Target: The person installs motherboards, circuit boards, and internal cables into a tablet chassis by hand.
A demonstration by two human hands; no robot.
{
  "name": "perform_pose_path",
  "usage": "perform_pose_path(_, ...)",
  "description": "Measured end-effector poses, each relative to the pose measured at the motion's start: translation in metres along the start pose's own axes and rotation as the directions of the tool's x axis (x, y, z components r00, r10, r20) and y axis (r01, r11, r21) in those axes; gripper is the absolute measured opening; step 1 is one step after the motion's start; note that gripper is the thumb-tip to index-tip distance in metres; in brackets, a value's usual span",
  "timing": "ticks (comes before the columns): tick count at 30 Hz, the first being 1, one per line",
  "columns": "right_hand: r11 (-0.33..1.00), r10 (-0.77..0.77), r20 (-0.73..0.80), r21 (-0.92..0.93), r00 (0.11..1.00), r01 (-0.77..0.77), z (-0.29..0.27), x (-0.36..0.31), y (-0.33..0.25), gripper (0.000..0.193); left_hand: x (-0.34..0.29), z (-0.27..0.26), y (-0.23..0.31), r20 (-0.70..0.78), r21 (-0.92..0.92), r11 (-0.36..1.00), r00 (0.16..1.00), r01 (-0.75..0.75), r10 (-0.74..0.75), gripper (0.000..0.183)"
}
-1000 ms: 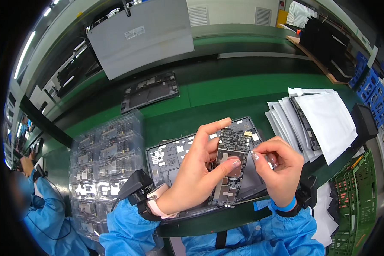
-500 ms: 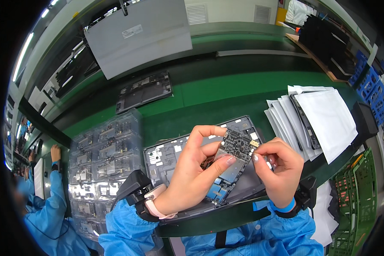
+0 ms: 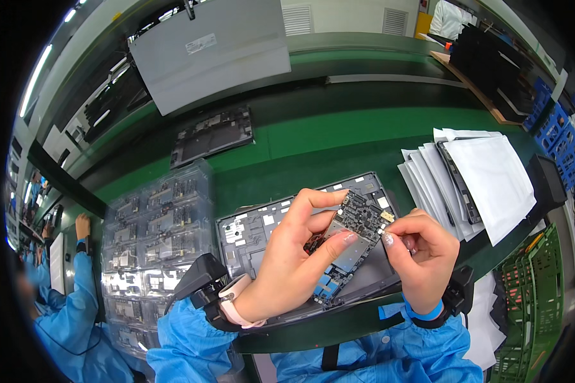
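Note:
A dark circuit board is tilted above the work surface, covered with small chips, a metal shield and a blue patch at its lower end. My left hand grips it by the edges, thumb on the front. Beside its upper right edge, the thumb and index finger of my right hand are pinched together next to a small pale connector. Whatever lies between those fingertips is too small to make out. Beneath both hands rests a flat grey device casing with white pads, partly hidden by my left hand and the board.
Clear plastic trays of circuit boards are stacked at left. Another open casing lies farther back. White sleeves pile up at right, near a green crate. A grey panel hangs ahead. A co-worker's blue sleeve is at far left.
The board and both hands have shifted very slightly to the right in the picture. Both grips look the same.

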State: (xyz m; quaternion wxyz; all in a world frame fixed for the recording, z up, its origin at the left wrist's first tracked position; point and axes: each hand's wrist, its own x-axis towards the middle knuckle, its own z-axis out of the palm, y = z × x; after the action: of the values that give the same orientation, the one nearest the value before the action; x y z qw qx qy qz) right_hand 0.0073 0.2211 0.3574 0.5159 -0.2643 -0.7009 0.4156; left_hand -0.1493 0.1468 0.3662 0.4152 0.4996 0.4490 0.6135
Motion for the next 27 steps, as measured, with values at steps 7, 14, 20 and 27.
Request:
perform_pose_path(7,0.997,-0.008,0.020,-0.072,1.000,0.009,-0.001,0.001,-0.002,0.009,-0.001,0.000,0.000,-0.023,0.159,0.984,0.997,-0.076,0.080,0.037)
perform_pose_path(14,0.995,0.005,0.095,-0.099,0.995,0.004,-0.009,0.006,0.000,0.010,0.001,-0.006,0.005,0.053,0.329,0.941,0.997,-0.079,0.065,0.038)
perform_pose_path(20,0.981,0.174,0.053,0.081,0.983,-0.178,-0.003,-0.002,-0.002,0.009,-0.005,-0.001,0.002,0.058,0.398,0.899,0.983,-0.184,0.176,0.041)
perform_pose_path(27,0.999,0.029,0.017,-0.034,0.999,-0.029,-0.002,-0.004,0.001,0.008,-0.009,0.001,0.002,0.091,0.504,0.818,0.959,-0.276,0.267,0.042)
